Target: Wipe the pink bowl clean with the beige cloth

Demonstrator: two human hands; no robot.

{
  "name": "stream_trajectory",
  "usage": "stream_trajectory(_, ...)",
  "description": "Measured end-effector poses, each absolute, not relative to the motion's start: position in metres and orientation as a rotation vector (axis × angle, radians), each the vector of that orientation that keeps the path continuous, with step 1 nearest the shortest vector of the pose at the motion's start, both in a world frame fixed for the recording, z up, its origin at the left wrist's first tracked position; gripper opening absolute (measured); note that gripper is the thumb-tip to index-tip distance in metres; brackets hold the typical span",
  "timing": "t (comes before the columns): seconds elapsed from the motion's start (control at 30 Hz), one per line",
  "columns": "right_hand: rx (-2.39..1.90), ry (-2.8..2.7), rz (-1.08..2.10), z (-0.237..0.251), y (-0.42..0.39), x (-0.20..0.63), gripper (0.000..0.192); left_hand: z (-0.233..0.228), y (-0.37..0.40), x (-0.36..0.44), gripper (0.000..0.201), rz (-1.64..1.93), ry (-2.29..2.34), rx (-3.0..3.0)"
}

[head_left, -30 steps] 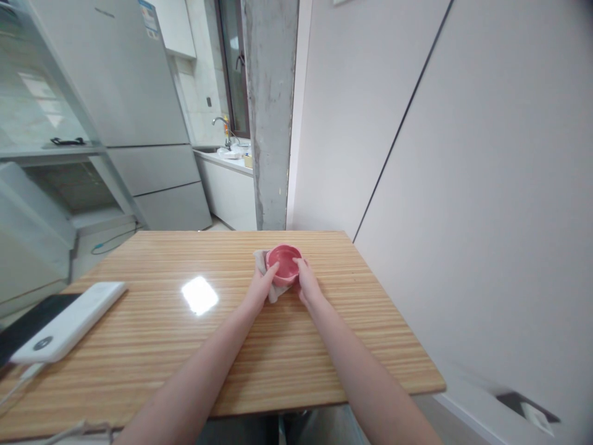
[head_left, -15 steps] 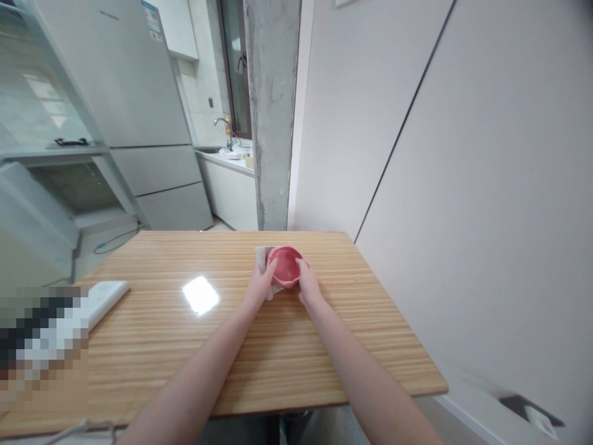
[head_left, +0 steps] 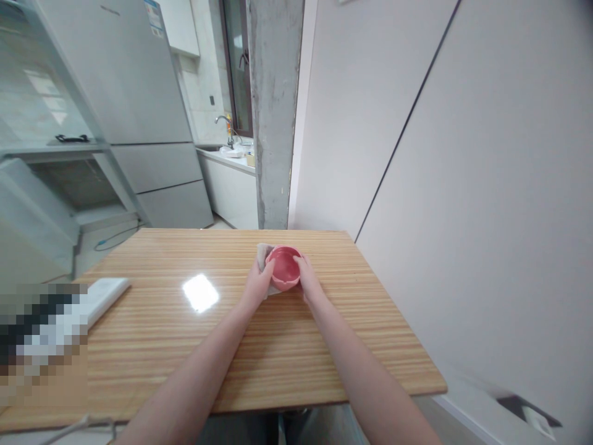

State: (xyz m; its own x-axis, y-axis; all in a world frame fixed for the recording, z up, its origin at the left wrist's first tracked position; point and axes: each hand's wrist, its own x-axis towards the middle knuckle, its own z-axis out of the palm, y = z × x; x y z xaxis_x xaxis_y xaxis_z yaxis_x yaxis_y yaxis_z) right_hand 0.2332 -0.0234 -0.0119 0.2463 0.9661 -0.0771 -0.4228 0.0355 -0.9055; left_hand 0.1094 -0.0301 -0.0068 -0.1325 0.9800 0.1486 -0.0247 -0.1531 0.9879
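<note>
Between my two hands is a pink bowl (head_left: 285, 267), its inside tipped toward me, above the far middle of the table. My left hand (head_left: 259, 281) is closed on the bowl's left side, thumb over the rim. A greyish-white cloth (head_left: 263, 253) is bunched between that hand and the outside of the bowl, its edges showing at the left and below. On the right side my right hand (head_left: 307, 277) grips the bowl, with its thumb at the rim and the other fingers hidden behind.
The wood-grain table (head_left: 185, 358) stretches around my arms. A white flat object (head_left: 109, 293) lies on its left side, partly blurred out. To the right stands a white wall (head_left: 463, 216); beyond the table are a grey pillar (head_left: 275, 123), a refrigerator (head_left: 139, 93) and a sink counter (head_left: 231, 179).
The bowl has turned slightly in my hands and shifted a little to the left. My hands keep their hold on both sides, and the cloth stays at the left.
</note>
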Motion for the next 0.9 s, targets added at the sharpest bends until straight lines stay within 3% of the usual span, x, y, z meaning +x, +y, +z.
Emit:
stream_trajectory(0.1, -1.028, -0.685, 1.158, -0.014, -0.025, 0.231, 0.02, -0.005, -0.031, 0.111, 0.045, 1.384, 1.222, 1.256)
stream_trajectory(0.43, -0.999, -0.574, 1.099, -0.02, -0.026, 0.23, 0.033, 0.002, -0.039, 0.124, 0.048, 1.376, 1.158, 1.238)
stream_trajectory(0.9, -1.155, -0.647, 1.449, -0.006, -0.027, 0.233, 0.038, 0.022, -0.039, 0.108, 0.046, 1.405, 1.17, 1.133)
